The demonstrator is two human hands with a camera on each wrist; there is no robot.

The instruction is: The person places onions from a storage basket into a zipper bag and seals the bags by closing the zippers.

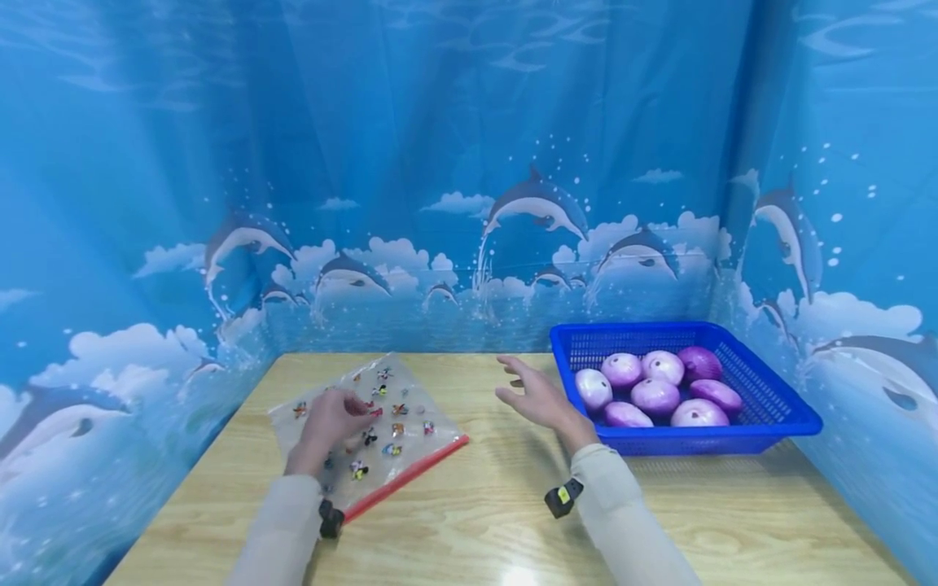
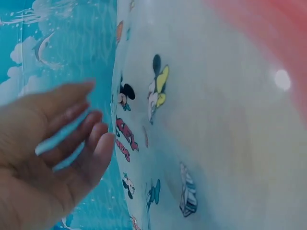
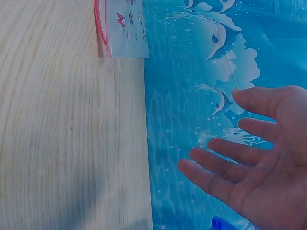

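Note:
A clear zip bag (image 1: 375, 468) printed with small cartoon figures lies flat on the left part of the table, its red zip edge (image 1: 410, 478) facing the front right. Over the bag hovers my left hand (image 1: 333, 425), fingers loosely bent. In the left wrist view, a gap shows between thumb and fingers of that hand (image 2: 53, 158), and nothing is held. My right hand (image 1: 541, 397) is raised above the table between the bag and the blue basket (image 1: 780, 419). Its fingers are spread and relaxed in the right wrist view, and the palm (image 3: 273, 177) holds nothing.
Several peeled purple onions (image 1: 655, 396) lie in the blue basket at the right of the wooden table (image 1: 506, 496). Behind and along both sides hangs a blue curtain (image 1: 410, 163) with dolphins and clouds.

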